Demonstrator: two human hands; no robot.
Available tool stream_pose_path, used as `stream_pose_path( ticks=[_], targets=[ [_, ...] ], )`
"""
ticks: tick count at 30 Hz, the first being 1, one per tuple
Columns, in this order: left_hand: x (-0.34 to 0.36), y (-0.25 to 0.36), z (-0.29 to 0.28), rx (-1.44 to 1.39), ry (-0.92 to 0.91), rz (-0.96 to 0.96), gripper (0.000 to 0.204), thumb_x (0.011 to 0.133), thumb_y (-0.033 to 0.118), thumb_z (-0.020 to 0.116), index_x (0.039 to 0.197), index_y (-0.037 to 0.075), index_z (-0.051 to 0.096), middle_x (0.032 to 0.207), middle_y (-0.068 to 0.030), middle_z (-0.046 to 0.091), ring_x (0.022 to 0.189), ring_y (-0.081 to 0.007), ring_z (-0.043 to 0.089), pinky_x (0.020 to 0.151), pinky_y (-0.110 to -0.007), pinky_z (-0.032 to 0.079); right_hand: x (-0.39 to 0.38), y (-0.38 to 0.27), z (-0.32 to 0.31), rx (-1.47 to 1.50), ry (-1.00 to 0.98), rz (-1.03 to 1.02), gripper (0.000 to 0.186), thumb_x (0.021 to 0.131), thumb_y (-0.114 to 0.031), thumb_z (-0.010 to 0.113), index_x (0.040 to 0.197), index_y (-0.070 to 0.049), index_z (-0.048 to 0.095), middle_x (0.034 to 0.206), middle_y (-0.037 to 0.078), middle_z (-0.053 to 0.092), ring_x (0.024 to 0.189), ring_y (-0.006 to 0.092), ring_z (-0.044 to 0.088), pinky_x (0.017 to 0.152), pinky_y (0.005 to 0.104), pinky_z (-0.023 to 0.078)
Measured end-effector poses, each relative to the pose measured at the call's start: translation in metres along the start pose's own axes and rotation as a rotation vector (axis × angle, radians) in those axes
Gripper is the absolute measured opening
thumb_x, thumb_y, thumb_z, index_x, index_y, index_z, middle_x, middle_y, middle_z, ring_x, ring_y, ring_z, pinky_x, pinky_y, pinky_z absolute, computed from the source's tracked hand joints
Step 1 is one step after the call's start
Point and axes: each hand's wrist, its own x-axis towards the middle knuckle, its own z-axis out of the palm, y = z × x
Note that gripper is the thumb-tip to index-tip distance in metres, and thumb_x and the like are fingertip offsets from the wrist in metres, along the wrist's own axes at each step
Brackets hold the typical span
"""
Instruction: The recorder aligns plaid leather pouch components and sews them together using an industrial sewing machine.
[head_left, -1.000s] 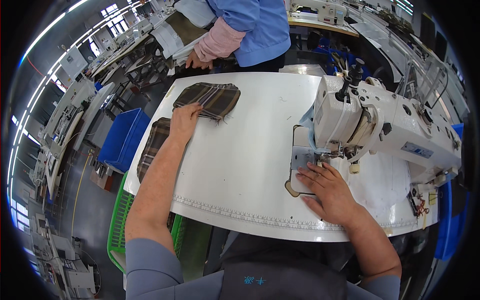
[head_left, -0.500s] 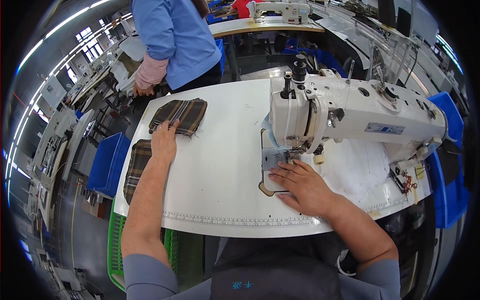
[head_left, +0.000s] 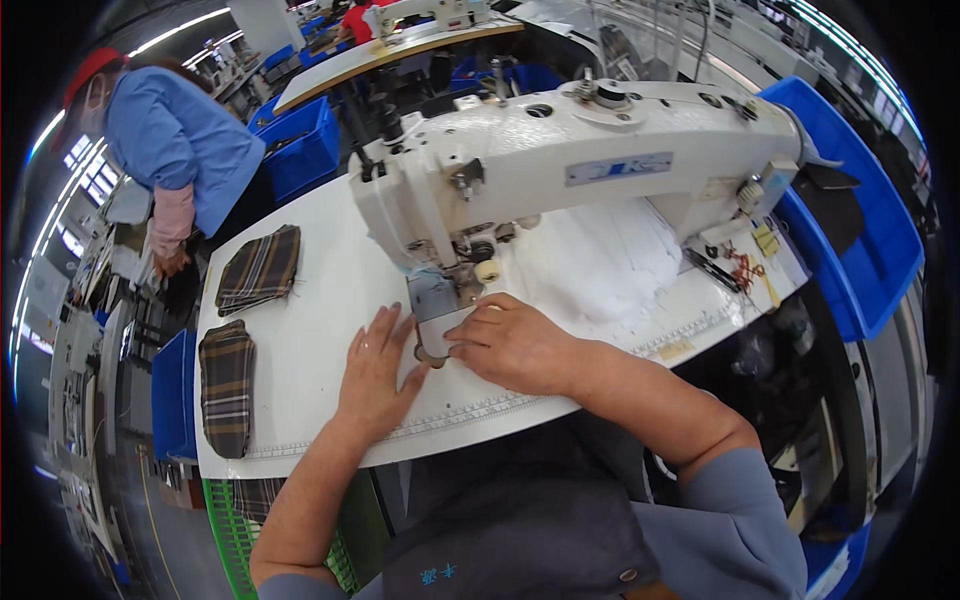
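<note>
My left hand lies on the white sewing table with its fingers stretched out, just left of the metal needle plate. It holds nothing. Across the plate's near right edge, my right hand has its fingers bent and pressed together; anything in them is hidden. The white sewing machine stands over the plate, its presser foot area just beyond my fingers. Two stacks of brown plaid fabric pieces lie at the left: a far stack and a near stack, both apart from my hands.
White material lies under the machine arm. Small tools and reddish threads sit at the right end. Blue bins flank the table, and a green basket is below its front left edge. A person in blue stands beyond the left side.
My left hand has left the far fabric stack and come right, beside the needle plate. The right hand's fingers have curled in on the plate. The view has swung rightward.
</note>
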Motion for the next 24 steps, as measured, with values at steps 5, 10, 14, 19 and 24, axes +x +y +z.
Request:
stream_pose_path(
  ticks=[5, 10, 14, 19, 24],
  targets=[
    [-0.004, 0.051, 0.008, -0.218, -0.107, 0.221, 0.056, 0.089, 0.021, 0.067, 0.14, 0.005, 0.05, 0.149, -0.0157, 0.045, 0.137, -0.0356, 0.044, 0.112, -0.05, 0.035, -0.028, -0.03, -0.025, 0.035, 0.179, 0.092, 0.013, 0.074, -0.013, 0.07, 0.079, -0.008, 0.059, 0.08, 0.003, 0.06, 0.078, 0.0203, 0.059, 0.069, 0.0367, 0.044],
    [0.024, 0.083, 0.016, -0.296, -0.08, 0.28, 0.056, 0.089, 0.021, 0.068, 0.139, 0.003, 0.05, 0.149, -0.017, 0.045, 0.135, -0.0356, 0.046, 0.111, -0.049, 0.037, -0.066, 0.007, -0.084, -0.22, 0.365, 0.481, 0.02, 0.08, -0.013, 0.075, 0.095, -0.003, 0.065, 0.092, 0.011, 0.064, 0.082, 0.0281, 0.064, 0.075, 0.0387, 0.05],
    [0.037, 0.118, 0.041, -0.124, -0.071, 0.343, 0.063, 0.093, 0.033, 0.063, 0.145, 0.002, 0.045, 0.152, -0.0187, 0.042, 0.139, -0.0367, 0.042, 0.115, -0.051, 0.031, -0.071, 0.038, -0.1, -0.245, 0.376, 0.754, 0.027, 0.084, -0.02, 0.075, 0.099, 0.0, 0.066, 0.098, 0.015, 0.065, 0.085, 0.0319, 0.066, 0.076, 0.0416, 0.053],
    [0.038, 0.141, 0.055, -0.15, -0.03, 0.283, 0.07, 0.094, 0.042, 0.06, 0.148, 0.001, 0.04, 0.153, -0.0231, 0.038, 0.142, -0.039, 0.037, 0.118, -0.054, 0.024, -0.046, 0.062, -0.104, -0.46, -0.065, 1.03, 0.042, 0.084, -0.038, 0.074, 0.101, 0.0, 0.067, 0.096, 0.015, 0.068, 0.088, 0.0317, 0.069, 0.074, 0.042, 0.055],
    [0.027, 0.143, 0.049, -0.064, -0.034, 0.286, 0.071, 0.095, 0.045, 0.058, 0.147, -0.001, 0.04, 0.152, -0.0242, 0.039, 0.142, -0.038, 0.038, 0.116, -0.053, 0.026, -0.046, 0.092, -0.084, -0.553, -0.001, 0.928, 0.043, 0.08, -0.037, 0.078, 0.1, 0.0, 0.067, 0.093, 0.014, 0.07, 0.081, 0.0292, 0.071, 0.071, 0.0407, 0.057]
  ],
)
